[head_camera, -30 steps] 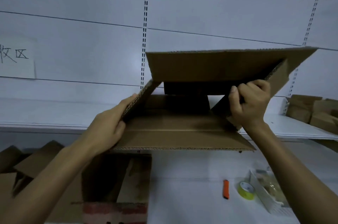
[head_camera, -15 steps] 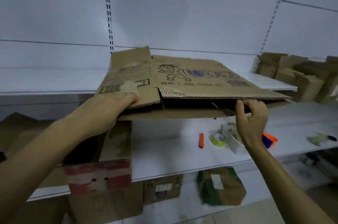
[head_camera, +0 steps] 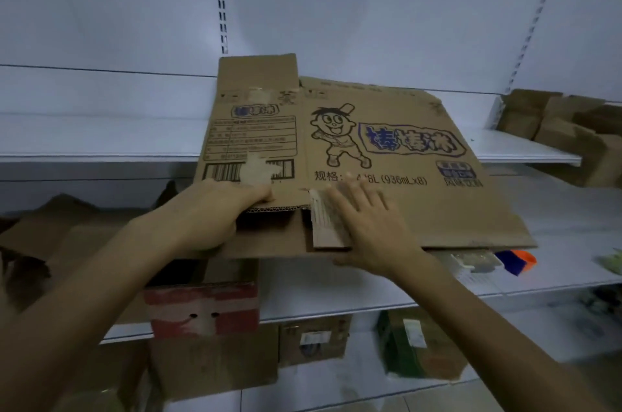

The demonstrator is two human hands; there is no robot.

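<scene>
A flattened brown cardboard box (head_camera: 420, 209) with a cartoon boy and blue lettering lies nearly level in front of me, above the middle shelf. My left hand (head_camera: 208, 213) grips its near left edge, fingers on top beside the barcode panel and the thumb hidden below. My right hand (head_camera: 373, 226) presses flat on the top with spread, straight fingers, over a torn strip of cardboard at the near edge.
An open carton with red tape (head_camera: 202, 307) stands on the white middle shelf (head_camera: 336, 293) under the box. More brown boxes (head_camera: 555, 128) sit at the right of the upper shelf. An orange and blue object (head_camera: 516, 260) lies at right. Cartons fill the lower shelf.
The box went from an open tube held up to a flat sheet tipped level. My right hand left the box's right underside and now presses down on its top near the middle.
</scene>
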